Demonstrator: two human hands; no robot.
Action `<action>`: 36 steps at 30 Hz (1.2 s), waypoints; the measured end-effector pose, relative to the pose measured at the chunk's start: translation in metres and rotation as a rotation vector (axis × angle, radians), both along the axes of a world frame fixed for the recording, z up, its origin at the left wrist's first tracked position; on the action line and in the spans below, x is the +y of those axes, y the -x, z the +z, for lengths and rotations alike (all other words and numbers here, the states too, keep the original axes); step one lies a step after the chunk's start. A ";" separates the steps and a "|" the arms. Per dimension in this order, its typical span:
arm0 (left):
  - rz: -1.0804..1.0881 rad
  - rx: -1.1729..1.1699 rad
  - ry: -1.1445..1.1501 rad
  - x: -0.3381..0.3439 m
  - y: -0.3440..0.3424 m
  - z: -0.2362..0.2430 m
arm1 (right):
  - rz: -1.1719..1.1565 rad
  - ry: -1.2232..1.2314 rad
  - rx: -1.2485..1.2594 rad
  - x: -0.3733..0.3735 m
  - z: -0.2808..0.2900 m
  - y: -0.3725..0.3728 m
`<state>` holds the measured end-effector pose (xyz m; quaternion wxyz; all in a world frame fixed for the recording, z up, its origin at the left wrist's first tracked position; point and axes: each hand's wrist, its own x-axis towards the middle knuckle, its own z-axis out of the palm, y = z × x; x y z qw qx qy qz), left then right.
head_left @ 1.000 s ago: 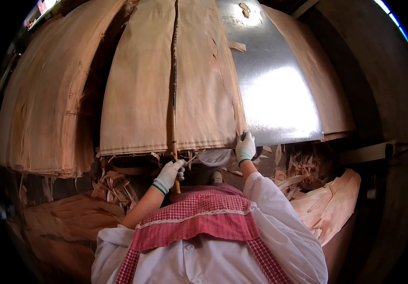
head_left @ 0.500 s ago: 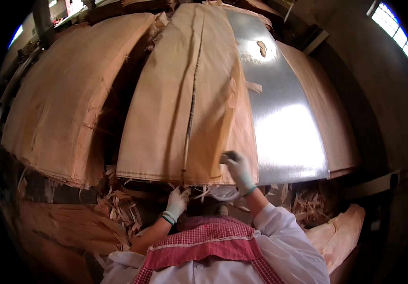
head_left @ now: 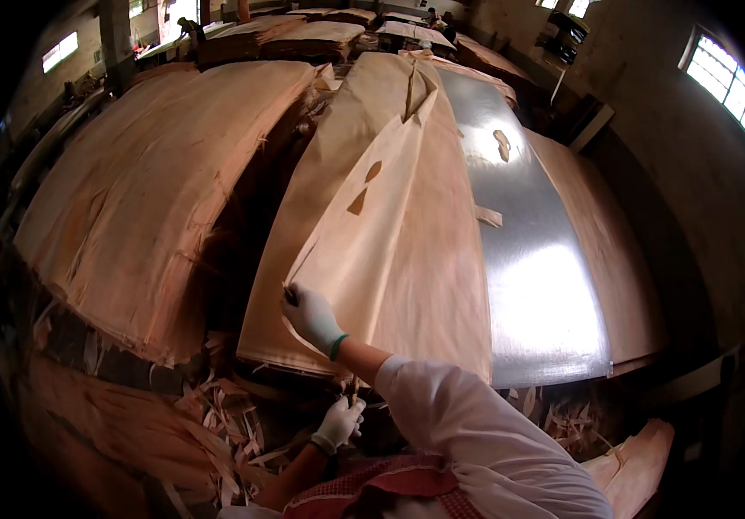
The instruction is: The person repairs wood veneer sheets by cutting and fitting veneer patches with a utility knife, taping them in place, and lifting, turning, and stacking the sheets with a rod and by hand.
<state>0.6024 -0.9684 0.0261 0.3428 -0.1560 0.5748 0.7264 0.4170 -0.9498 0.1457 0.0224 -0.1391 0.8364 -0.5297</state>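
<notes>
My right hand (head_left: 310,316), in a white glove with dark fingertips, pinches the near edge of a thin wood veneer sheet (head_left: 364,233). The sheet is folded over toward the left, raised off the stack, and has two small holes. Below the stack's front edge, my left hand (head_left: 340,421), also gloved, is closed around the near end of a thin rod (head_left: 355,391). Most of the rod's length is hidden by the folded veneer. Pinkish veneer (head_left: 437,259) lies exposed to the right of the fold.
A shiny metal sheet (head_left: 520,208) lies right of the veneer, with wood scraps on it. Another veneer stack (head_left: 147,199) stands left across a dark gap. Loose shavings (head_left: 234,424) litter the floor. More stacks (head_left: 312,39) and people are farther back.
My right hand has swung left and forward, pulling the veneer's right part over the rod. The left hand stays near the front edge. The view has tilted up, showing more of the room.
</notes>
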 end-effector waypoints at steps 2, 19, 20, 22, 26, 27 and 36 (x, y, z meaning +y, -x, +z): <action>-0.027 0.067 0.048 -0.002 0.002 0.005 | 0.021 0.026 0.010 -0.011 0.019 0.005; -0.025 0.294 0.004 0.015 0.002 0.045 | 0.195 -0.595 -0.200 -0.005 -0.099 0.007; 0.022 0.230 -0.033 0.013 0.000 0.042 | 0.212 -0.651 -0.235 -0.002 -0.101 0.008; -0.009 0.206 -0.021 0.016 0.001 0.048 | 0.206 -0.623 -0.256 0.003 -0.104 0.007; -0.017 0.242 0.051 0.022 0.003 -0.003 | 0.292 -0.520 -0.234 -0.008 -0.087 -0.010; -0.011 0.237 0.045 0.024 0.006 -0.010 | 0.297 -0.526 -0.239 -0.006 -0.085 -0.014; 0.013 -0.015 -0.138 0.057 0.011 0.011 | 0.597 0.145 -0.651 0.073 -0.025 -0.026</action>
